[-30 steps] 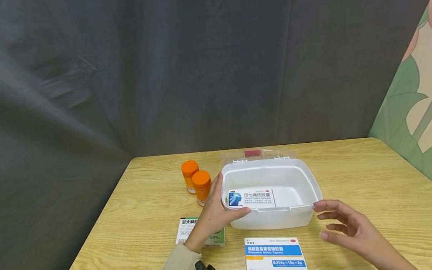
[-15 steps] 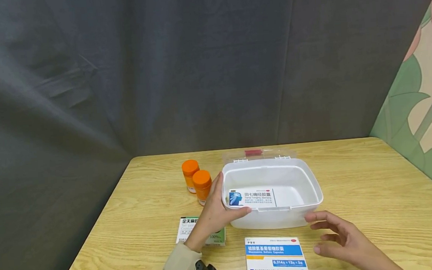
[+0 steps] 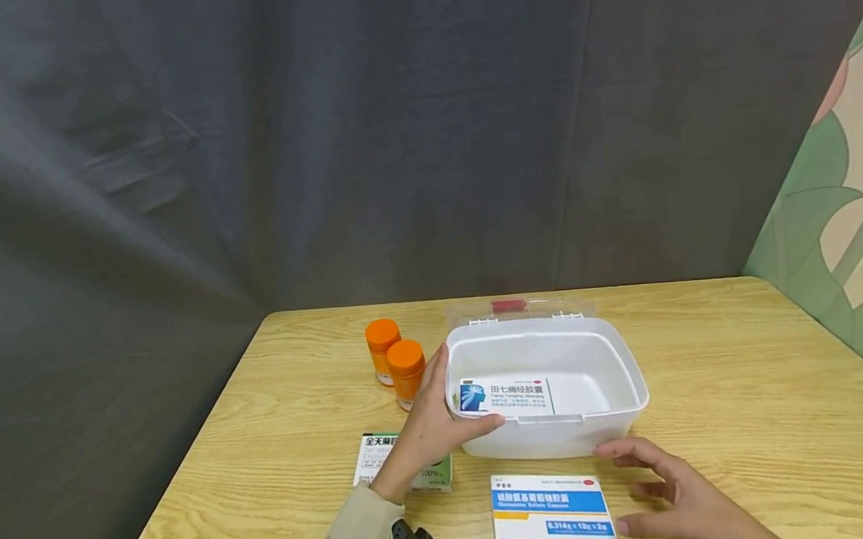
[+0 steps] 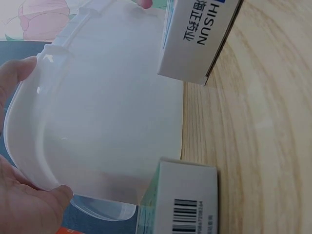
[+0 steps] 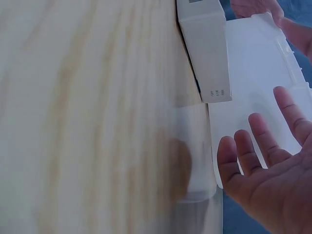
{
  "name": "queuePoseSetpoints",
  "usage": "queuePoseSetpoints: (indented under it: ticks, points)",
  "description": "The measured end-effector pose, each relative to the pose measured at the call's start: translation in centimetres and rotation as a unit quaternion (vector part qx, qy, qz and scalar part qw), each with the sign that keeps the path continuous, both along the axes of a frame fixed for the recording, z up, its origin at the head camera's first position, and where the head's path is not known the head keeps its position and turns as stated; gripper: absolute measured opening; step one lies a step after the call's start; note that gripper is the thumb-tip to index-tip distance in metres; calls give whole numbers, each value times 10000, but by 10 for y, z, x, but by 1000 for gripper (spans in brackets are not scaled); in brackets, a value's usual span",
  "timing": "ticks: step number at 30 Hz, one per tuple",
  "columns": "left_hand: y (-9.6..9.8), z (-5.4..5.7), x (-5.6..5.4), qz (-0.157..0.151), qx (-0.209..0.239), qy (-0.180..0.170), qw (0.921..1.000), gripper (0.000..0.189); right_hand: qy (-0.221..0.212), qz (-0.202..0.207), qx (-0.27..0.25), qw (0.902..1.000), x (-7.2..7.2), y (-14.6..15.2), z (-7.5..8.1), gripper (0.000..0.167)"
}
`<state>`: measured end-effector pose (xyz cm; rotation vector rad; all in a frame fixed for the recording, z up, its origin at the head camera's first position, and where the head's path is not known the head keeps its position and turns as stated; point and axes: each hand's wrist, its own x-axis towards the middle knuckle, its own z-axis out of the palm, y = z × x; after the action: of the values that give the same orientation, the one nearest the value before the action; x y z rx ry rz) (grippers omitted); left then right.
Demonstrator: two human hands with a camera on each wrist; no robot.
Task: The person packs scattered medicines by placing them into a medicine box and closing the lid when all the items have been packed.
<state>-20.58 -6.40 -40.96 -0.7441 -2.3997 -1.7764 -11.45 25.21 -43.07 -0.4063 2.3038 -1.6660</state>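
A white plastic storage box (image 3: 549, 439) stands on the table with its clear lid (image 3: 472, 311) folded back behind it. My left hand (image 3: 426, 424) grips its left end, thumb over the front rim and fingers along the outer side. Inside, at the left, lies a blue-and-white medicine box (image 3: 519, 399). Another medicine box (image 3: 549, 503), white with blue and orange bands, lies in front of the container. Just right of that one is my right hand (image 3: 676, 490), fingers spread and relaxed, holding nothing. In the right wrist view its fingers are apart from the medicine box (image 5: 207, 58).
Two orange-capped bottles (image 3: 407, 375) stand left of the storage box. A green-and-white medicine box (image 3: 436, 475) lies partly hidden under my left forearm. Dark cloth (image 3: 422, 136) hangs behind the wooden table (image 3: 264, 448), with a painted wall (image 3: 849, 215) at the right.
My right hand has moved left and nearer to me, from the storage box's front right corner to beside the blue-banded medicine box. My left hand keeps its grip on the storage box.
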Motion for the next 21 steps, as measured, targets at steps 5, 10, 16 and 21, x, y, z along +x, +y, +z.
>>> queuePoseSetpoints:
  ticks: [5, 10, 16, 21]
  points:
    - [0, 0, 0, 36, -38, -3, 10000, 109, 473, 106, 80, 9988, 1, -2, -4, 66]
    - [0, 0, 0, 25, -47, 12, 10000, 109, 363, 102, 233, 9990, 2, -5, -4, 70]
    - [0, 0, 0, 80, -88, 25, 9999, 109, -338, 402, -55, 9986, -1, -8, -2, 75]
    - [1, 0, 0, 103, -95, -7, 9999, 110, -571, 647, -10, 9963, -2, -9, -1, 77]
